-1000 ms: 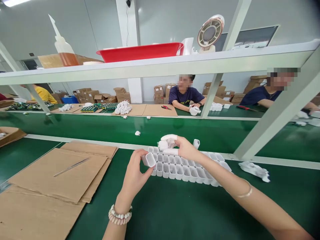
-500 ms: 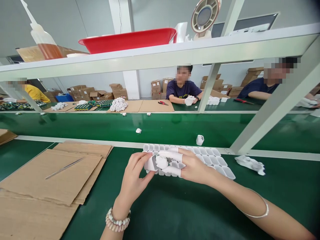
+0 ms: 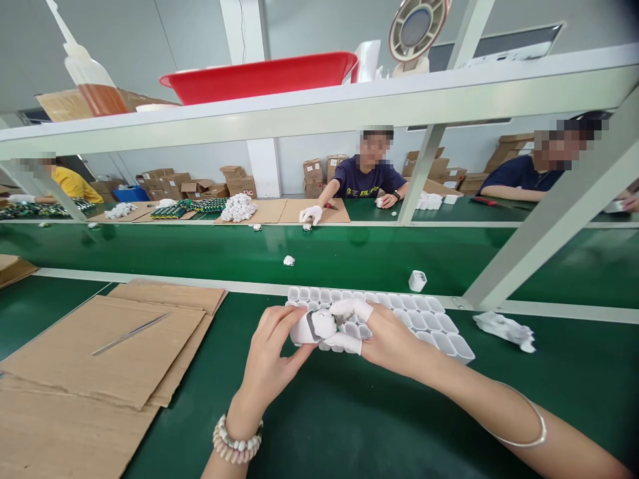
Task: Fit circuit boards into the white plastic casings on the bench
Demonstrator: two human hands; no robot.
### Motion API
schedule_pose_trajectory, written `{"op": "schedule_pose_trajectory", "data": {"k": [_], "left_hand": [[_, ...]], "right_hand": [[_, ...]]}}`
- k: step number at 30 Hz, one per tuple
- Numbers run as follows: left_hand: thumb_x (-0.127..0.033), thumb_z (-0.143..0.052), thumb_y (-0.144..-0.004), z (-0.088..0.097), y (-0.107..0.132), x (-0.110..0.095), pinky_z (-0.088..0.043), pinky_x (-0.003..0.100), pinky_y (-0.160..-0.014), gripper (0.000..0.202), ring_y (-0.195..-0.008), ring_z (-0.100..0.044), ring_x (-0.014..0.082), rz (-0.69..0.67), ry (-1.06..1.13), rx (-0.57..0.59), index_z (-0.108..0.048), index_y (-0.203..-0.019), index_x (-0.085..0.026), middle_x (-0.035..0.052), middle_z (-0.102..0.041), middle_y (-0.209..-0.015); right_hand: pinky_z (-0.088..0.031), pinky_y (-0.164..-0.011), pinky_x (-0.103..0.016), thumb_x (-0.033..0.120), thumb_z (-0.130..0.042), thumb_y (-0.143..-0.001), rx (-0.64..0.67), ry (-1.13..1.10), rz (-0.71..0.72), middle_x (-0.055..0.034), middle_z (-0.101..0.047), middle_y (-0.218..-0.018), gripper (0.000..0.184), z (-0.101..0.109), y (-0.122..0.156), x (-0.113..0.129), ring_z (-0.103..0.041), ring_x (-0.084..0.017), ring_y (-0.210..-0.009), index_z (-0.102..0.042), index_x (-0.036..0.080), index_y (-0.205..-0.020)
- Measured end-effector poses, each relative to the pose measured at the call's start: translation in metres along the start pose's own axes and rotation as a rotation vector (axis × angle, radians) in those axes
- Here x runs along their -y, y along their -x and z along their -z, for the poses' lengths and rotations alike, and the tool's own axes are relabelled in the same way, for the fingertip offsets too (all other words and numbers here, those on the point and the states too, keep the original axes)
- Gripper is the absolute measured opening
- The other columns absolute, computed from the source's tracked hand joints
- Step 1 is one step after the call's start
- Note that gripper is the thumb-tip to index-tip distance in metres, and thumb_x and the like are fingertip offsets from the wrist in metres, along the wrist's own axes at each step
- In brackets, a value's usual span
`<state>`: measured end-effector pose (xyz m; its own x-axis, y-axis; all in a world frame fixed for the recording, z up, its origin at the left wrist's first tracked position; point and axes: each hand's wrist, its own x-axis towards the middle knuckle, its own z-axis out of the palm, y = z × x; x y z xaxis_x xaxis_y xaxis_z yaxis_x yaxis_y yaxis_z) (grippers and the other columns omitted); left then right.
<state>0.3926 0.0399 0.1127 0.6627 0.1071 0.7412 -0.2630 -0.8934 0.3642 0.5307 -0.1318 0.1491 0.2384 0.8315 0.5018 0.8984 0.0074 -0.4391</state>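
- Pinching a small white casing (image 3: 302, 328), the left hand (image 3: 269, 362) had its grip closed on it above the surface (image 3: 319, 412), near the far edge.
- The right hand (image 3: 389, 339), grip closed on a white wad (image 3: 324, 324), held it against the casing.
- A tray (image 3: 439, 329) of white cups lay just behind, along the far edge.
- Cardboard (image 3: 124, 372) bearing tweezers (image 3: 130, 332) lay toward the left edge.
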Motion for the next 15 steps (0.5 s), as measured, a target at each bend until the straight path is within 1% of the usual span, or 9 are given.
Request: {"op": "schedule_pose_trajectory", "data": {"k": [4, 6, 8, 10, 12, 15], "left_hand": [[-0.023, -0.068, -0.082, -0.001, 0.0, 0.0, -0.05, 0.039, -0.086, 0.045, -0.106, -0.055, 0.024, 0.028, 0.005, -0.041, -0.051, -0.124, -0.027, 0.0075, -0.06, -0.113], [-0.024, -0.068, -0.082, -0.003, 0.001, -0.001, -0.051, 0.039, -0.085, 0.043, -0.105, -0.056, 0.0241, 0.05, 0.011, -0.06, -0.052, -0.122, -0.027, 0.0073, -0.061, -0.111], [-0.026, -0.068, -0.082, -0.005, 0.001, -0.003, -0.051, 0.039, -0.085, 0.042, -0.104, -0.057, 0.0242, 0.062, 0.027, -0.059, -0.053, -0.121, -0.027, 0.0074, -0.061, -0.111], [-0.026, -0.069, -0.081, -0.008, 0.002, -0.004, -0.051, 0.039, -0.084, 0.043, -0.102, -0.057, 0.0237, 0.07, 0.054, -0.063, -0.052, -0.121, -0.027, 0.0073, -0.061, -0.11], [-0.028, -0.07, -0.081, -0.012, 0.004, -0.004, -0.051, 0.038, -0.084, 0.044, -0.101, -0.058, 0.0232, 0.099, 0.071, -0.078, -0.052, -0.12, -0.027, 0.007, -0.062, -0.109], [-0.029, -0.069, -0.081, -0.021, 0.008, -0.004, -0.051, 0.039, -0.083, 0.041, -0.1, -0.058, 0.0233, 0.14, 0.065, -0.093, -0.053, -0.118, -0.026, 0.0071, -0.061, -0.106]], "right_hand": [[-0.046, -0.055, -0.03, 0.045, -0.054, -0.093, -0.125, 0.082, 0.124, -0.0045, -0.068, -0.072, 0.033, -0.004, 0.0, -0.004, -0.061, -0.018, -0.059, -0.064, 0.023, -0.115], [-0.049, -0.058, -0.031, 0.045, -0.054, -0.092, -0.153, 0.082, 0.176, -0.0055, -0.068, -0.073, 0.033, -0.006, 0.0, -0.006, -0.064, -0.02, -0.063, -0.065, 0.024, -0.115], [-0.053, -0.067, -0.033, 0.044, -0.056, -0.092, -0.118, 0.068, 0.221, -0.0074, -0.07, -0.081, 0.034, -0.007, 0.0, -0.005, -0.067, -0.023, -0.077, -0.064, 0.025, -0.118], [-0.054, -0.075, -0.034, 0.045, -0.055, -0.092, -0.054, 0.063, 0.242, -0.0092, -0.069, -0.091, 0.035, -0.009, 0.0, -0.004, -0.067, -0.024, -0.088, -0.063, 0.025, -0.119], [-0.054, -0.073, -0.035, 0.047, -0.053, -0.092, -0.001, 0.072, 0.223, -0.0101, -0.068, -0.092, 0.036, -0.012, 0.001, -0.001, -0.067, -0.024, -0.085, -0.064, 0.023, -0.118], [-0.052, -0.064, -0.034, 0.05, -0.051, -0.092, 0.027, 0.068, 0.131, -0.0083, -0.067, -0.082, 0.037, -0.019, 0.002, 0.002, -0.064, -0.022, -0.071, -0.066, 0.021, -0.111]]}}
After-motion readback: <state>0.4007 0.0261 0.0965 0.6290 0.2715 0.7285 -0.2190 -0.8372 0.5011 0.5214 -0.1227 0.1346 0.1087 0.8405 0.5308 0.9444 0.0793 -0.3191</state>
